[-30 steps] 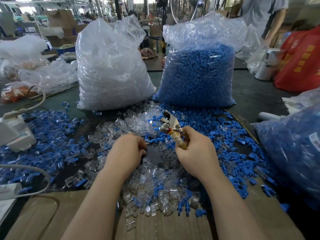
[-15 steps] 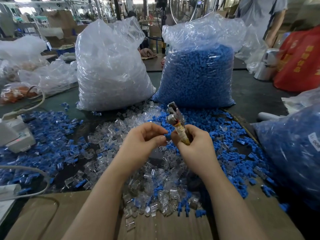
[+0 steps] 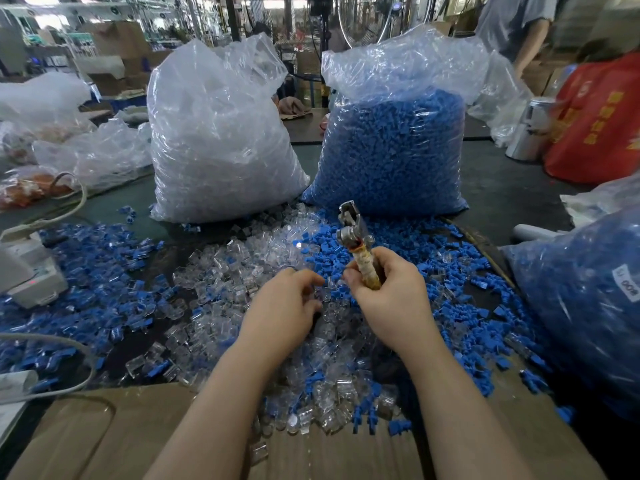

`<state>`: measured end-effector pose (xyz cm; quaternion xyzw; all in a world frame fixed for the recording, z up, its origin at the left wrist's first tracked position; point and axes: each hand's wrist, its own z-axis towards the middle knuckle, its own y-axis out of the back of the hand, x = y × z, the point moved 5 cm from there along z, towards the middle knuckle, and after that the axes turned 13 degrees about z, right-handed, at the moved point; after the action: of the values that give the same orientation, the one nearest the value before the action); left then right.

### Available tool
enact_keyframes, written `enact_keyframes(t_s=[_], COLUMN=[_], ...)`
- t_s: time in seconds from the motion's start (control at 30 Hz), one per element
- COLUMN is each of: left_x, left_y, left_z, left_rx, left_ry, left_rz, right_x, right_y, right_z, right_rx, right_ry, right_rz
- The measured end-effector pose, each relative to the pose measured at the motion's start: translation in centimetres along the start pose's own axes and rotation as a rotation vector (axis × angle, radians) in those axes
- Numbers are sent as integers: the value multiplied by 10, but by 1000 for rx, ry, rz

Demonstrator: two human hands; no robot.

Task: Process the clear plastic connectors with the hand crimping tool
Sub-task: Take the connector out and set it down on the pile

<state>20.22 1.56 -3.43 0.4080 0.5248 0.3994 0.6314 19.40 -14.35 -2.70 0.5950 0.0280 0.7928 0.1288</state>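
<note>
Cluttered table (image 3: 502,188), crimping tool (image 3: 356,244) upright

The right hand (image 3: 391,296) grips the tape-wrapped metal crimping tool (image 3: 356,247) upright; the left hand (image 3: 284,306), fingers curled, pinches a small clear plastic connector (image 3: 331,280) just beside it.

Two bare forearms come up from the lower edge of the view over the cardboard sheet (image 3: 121,441), with no sleeves reaching the visible part. The left hand (image 3: 282,315) and right hand (image 3: 391,299) wear no gloves, rings, watch or wristband above that cardboard.
</note>
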Motion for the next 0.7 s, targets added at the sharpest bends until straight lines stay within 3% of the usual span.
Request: enact_keyframes(t_s=[0.1,0.37,0.47,0.6,0.7], left_x=[-4,-5,-1,3,2], left_y=[-5,-5,-1,4,9], left_z=[-1,-1,0,-1,-2], left_rx=[38,-2,-38,10,56], left_ry=[-47,-84,17,179,172], left_rz=[123,118,-154,-856,-1063], right_x=[1,2,2,3,4], right_y=[0,2,2,1,3], right_z=[0,0,0,0,-1], right_rx=[-11,-26,-22,-10,-9], right_ry=[-1,-7,-9,0,30], right_rz=[-11,-3,7,56,120])
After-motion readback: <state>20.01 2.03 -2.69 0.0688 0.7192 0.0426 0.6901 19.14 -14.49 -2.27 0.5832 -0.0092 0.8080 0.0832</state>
